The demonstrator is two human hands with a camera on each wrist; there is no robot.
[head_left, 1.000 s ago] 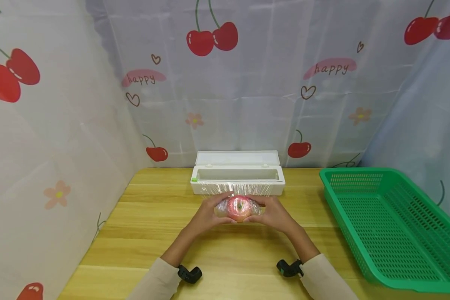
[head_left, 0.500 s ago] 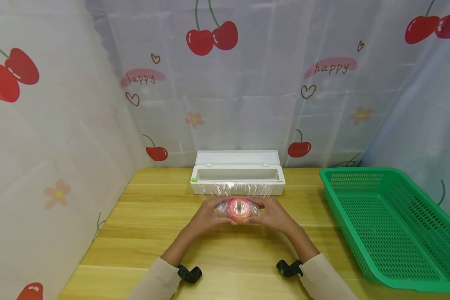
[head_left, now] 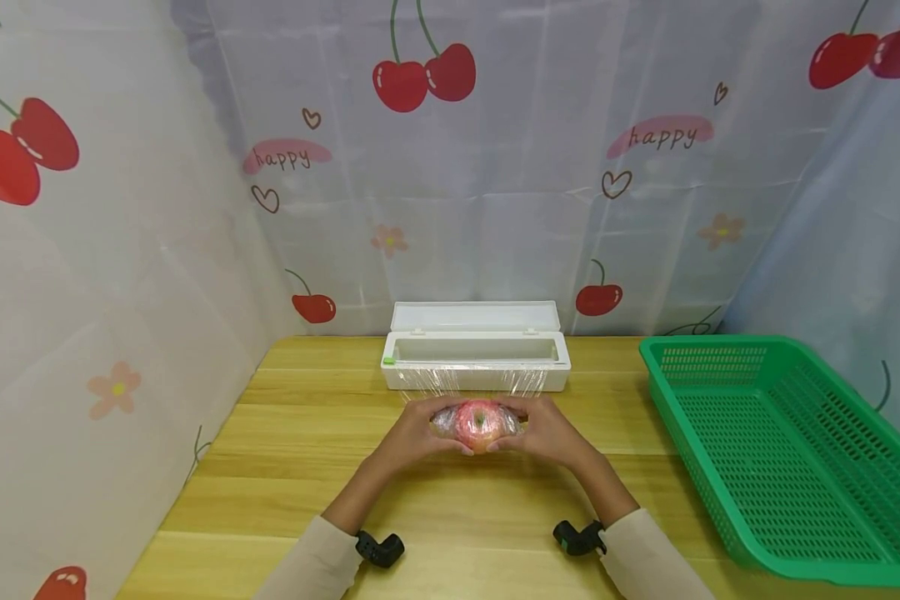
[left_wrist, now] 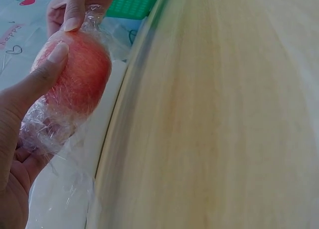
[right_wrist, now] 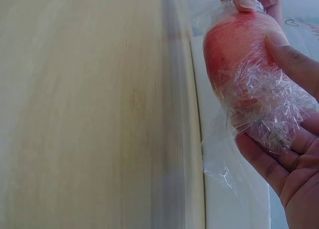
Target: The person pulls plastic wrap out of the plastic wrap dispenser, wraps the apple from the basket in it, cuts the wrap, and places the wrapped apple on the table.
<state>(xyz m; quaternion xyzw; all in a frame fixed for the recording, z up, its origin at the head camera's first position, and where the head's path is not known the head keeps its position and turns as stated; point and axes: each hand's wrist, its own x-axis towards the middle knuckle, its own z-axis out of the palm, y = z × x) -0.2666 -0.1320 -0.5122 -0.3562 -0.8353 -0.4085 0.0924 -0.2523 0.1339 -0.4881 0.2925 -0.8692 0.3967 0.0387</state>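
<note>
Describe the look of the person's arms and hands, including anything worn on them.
The left hand and right hand are bare, without gloves. The left sleeve and right sleeve are plain beige and end short of the hands. Beside each cuff sits a bent black device, the left device and the right device; the right one shows a small green patch.
</note>
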